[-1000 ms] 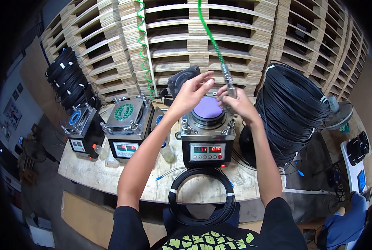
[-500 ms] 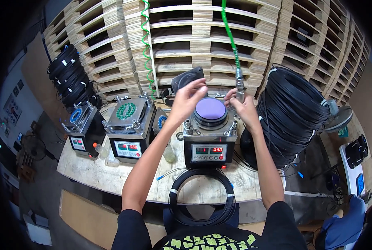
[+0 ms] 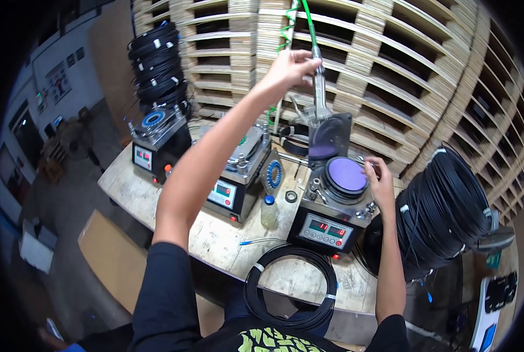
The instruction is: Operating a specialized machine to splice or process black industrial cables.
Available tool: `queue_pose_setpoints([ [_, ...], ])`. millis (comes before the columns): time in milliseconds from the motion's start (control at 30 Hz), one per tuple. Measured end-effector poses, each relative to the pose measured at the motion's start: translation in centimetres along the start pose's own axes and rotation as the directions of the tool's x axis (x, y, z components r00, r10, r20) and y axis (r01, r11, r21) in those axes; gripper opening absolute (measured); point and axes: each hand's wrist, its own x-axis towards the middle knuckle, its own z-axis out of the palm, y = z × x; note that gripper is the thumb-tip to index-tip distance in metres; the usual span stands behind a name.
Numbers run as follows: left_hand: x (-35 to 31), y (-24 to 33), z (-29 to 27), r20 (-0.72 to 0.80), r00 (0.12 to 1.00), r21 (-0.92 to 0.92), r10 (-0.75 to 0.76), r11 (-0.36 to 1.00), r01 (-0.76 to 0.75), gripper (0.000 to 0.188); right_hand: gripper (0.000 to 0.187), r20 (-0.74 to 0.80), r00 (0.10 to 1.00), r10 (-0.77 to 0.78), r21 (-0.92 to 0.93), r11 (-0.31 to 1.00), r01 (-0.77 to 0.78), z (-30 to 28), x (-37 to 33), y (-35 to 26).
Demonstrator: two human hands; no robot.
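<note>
My left hand (image 3: 294, 69) is raised at the upper middle, its fingers closed around the metal fitting of an air blow gun (image 3: 319, 88) that hangs from a green hose (image 3: 309, 26). Below, a purple round polishing pad (image 3: 347, 174) sits on top of a polishing machine (image 3: 322, 230) with a lit display. At the pad's right edge is my right hand (image 3: 380, 180), fingers curved and apart; I see nothing held in it. A dark square plate (image 3: 330, 138) stands upright behind the pad, under the blow gun.
Two similar machines stand left, one bearing a blue ring fixture (image 3: 153, 119). A blue-capped bottle (image 3: 268, 212) is between machines. A black cable coil (image 3: 250, 287) overhangs the front edge. A tall cable stack (image 3: 447, 217) stands right, wooden pallets (image 3: 356, 64) behind.
My view has turned. My left hand has risen from beside the pad to the blow gun. My right hand has left the blow gun and come down to the pad's right edge.
</note>
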Motion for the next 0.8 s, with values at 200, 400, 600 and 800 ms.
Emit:
queue_pose_setpoints([
  [200, 8.5, -6.9, -5.7, -0.306, 0.926, 0.107, -0.222, 0.958, 0.265, 0.046, 0.02, -0.104, 0.994, -0.017, -0.258, 0.966, -0.011, -0.1, -1.3, 4.6],
  [400, 11.6, -16.2, -10.3, -0.506, 0.818, 0.165, -0.274, 0.9, 0.404, 0.036, 0.025, -0.066, 0.994, -0.084, -0.357, 0.933, 0.055, 0.9, -1.0, 4.8],
  [600, 9.9, -16.9, -9.0, -0.442, 0.832, 0.15, -0.336, 0.886, 0.438, 0.037, 0.028, -0.118, 0.993, -0.007, -0.297, 0.954, -0.028, -0.1, -1.7, 4.8],
  [800, 2.9, -14.9, -7.3, -0.343, 0.896, 0.29, -0.282, 0.875, 0.387, 0.059, 0.029, -0.135, 0.99, 0.039, -0.174, 0.983, -0.063, -0.4, -1.8, 6.0],
])
